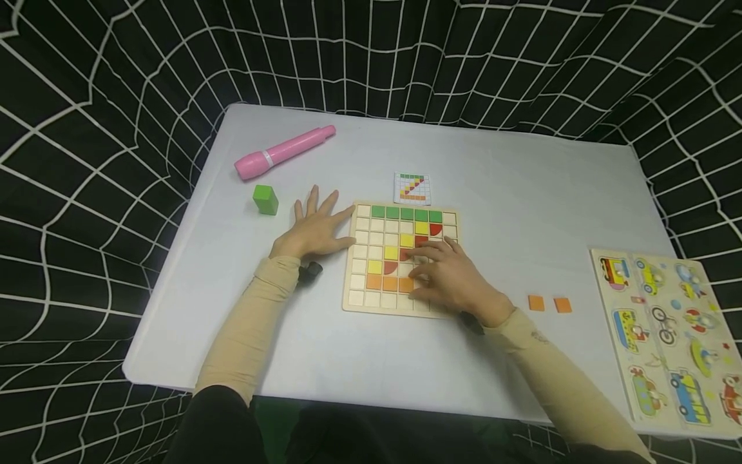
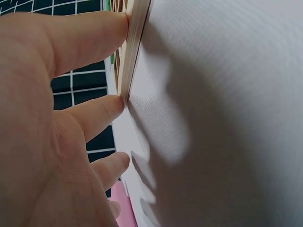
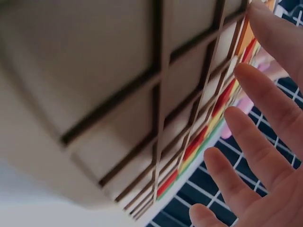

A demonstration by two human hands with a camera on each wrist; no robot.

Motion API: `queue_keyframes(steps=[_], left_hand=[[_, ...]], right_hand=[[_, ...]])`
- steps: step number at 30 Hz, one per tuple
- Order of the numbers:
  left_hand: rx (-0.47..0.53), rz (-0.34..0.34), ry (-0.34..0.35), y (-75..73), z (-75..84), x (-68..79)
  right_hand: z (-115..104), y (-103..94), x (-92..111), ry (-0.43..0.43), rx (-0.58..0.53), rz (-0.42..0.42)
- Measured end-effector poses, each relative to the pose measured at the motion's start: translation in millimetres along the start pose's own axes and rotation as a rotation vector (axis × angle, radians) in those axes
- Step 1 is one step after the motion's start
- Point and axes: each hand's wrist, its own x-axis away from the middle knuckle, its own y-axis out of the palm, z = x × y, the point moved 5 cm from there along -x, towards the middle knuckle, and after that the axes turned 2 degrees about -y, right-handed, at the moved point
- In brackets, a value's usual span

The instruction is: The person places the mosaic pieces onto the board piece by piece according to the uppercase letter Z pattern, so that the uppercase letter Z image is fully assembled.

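A wooden grid board (image 1: 356, 298) lies on the table with a row of green tiles (image 1: 407, 214) along its far side. Yellow tiles (image 1: 391, 252) and red quarter-round tiles (image 1: 391, 267) run diagonally across it, and orange tiles (image 1: 390, 283) form a row near the front. My left hand (image 1: 313, 232) is spread at the board's left side, thumb and index fingertips against the edge (image 2: 127, 61). Over the board's right half is my right hand (image 1: 455, 277), fingers apart and gently bent. Its thumb (image 3: 277, 38) is right by the orange row; part of the grid is hidden beneath the hand.
A small pattern card (image 1: 413, 189) lies beyond the board. Two loose orange tiles (image 1: 536, 303) sit to the right, before a vehicle peg puzzle (image 1: 655, 303). At the left are a green block (image 1: 265, 200) and a pink flashlight-shaped object (image 1: 284, 152).
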Motion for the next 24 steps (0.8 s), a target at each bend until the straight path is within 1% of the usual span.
queue_keyframes(steps=[5, 10, 19, 24], left_hand=[[-0.012, -0.001, -0.006, -0.5, 1.2, -0.1], [-0.006, -0.003, -0.008, -0.4, 2.0, 0.8], [-0.007, 0.003, -0.010, 0.1, 1.7, -0.1], [-0.010, 0.000, -0.013, -0.2, 2.3, 0.5]], right_hand=[[11, -7.0, 8, 0.039, -0.019, 0.002], [24, -14.9, 22, 0.100, -0.049, 0.009], [52, -24.3, 57, 0.156, -0.070, 0.074], [67, -30.8, 80, 0.188, -0.040, 0.113]])
